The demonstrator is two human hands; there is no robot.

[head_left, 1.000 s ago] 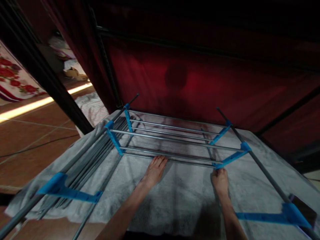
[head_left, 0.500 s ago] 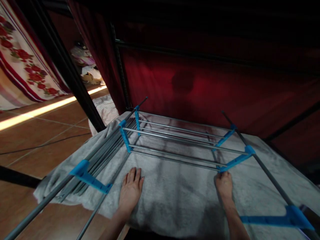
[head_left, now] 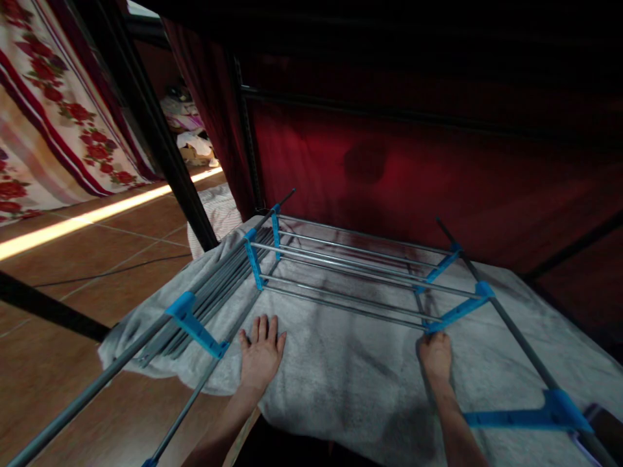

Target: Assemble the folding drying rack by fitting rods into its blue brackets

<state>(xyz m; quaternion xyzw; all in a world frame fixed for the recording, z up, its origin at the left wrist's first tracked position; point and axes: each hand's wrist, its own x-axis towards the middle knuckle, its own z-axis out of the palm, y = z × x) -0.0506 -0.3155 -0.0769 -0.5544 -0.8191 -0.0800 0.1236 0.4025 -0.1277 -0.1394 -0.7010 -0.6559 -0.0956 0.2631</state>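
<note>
right grip curled at the lower end of a blue bracket, i cannot tell if closed; left grip spread wide on the blanket, farther off; the rack, rods crosswise, lies beyond both.

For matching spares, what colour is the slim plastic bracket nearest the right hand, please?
The slim plastic bracket is blue, clearest in the head view.

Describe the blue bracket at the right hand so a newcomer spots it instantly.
Over the grey blanket, find the thick grey tube running along the right side. Along it, take the middle blue bracket of three showing, counting far to near. Unlike its neighbours, it has the right hand at its lower end.
</note>
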